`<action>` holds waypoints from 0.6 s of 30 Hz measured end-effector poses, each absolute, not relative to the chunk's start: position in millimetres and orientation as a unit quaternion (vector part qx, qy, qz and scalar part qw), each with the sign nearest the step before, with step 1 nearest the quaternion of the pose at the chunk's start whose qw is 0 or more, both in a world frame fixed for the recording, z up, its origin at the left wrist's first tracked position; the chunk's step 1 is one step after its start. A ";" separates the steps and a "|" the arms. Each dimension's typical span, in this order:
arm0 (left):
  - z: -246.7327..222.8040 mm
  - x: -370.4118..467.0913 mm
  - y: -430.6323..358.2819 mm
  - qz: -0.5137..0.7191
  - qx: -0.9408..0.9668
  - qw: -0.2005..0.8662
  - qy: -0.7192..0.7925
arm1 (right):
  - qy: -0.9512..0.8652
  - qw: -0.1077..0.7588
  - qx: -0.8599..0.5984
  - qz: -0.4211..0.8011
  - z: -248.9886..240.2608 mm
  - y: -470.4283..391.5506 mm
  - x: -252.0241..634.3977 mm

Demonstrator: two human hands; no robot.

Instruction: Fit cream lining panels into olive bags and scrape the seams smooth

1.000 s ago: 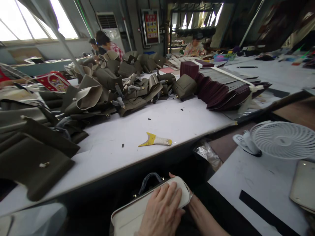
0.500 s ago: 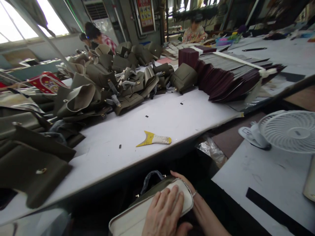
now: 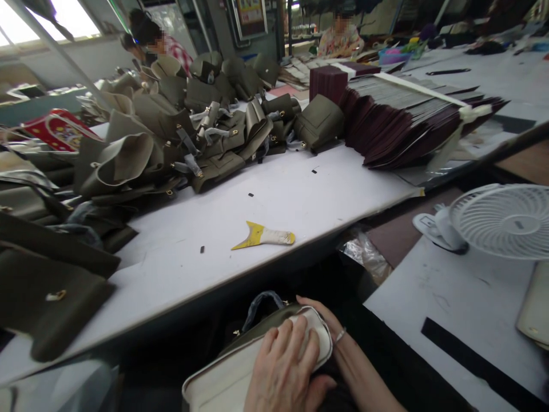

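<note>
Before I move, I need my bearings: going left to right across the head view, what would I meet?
Red patterned bag → held bag with a pale panel → crumpled clear plastic → white fan.

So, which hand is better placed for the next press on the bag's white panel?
Left, I'd judge: the left hand lies over the white panel, fingers on it. The right hand curves round the bag's right end, partly hidden behind it.

Hands close together, left fingers bent
</note>
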State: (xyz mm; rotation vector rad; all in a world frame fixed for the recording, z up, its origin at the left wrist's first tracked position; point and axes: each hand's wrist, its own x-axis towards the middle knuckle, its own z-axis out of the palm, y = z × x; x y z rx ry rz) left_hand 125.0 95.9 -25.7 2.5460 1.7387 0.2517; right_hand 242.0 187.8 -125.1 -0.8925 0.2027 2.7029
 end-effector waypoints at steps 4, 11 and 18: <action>-21.6 121.5 95.4 0.044 0.822 0.084 0.562 | 0.071 0.152 -0.312 0.935 -117.4 183.1 243.6; -3.1 103.8 104.5 0.019 0.814 0.219 0.537 | 0.068 0.156 -0.338 0.926 -113.9 179.2 245.2; 9.9 112.1 112.1 -0.028 0.823 0.222 0.522 | 0.050 0.146 -0.348 0.925 -112.9 180.7 245.1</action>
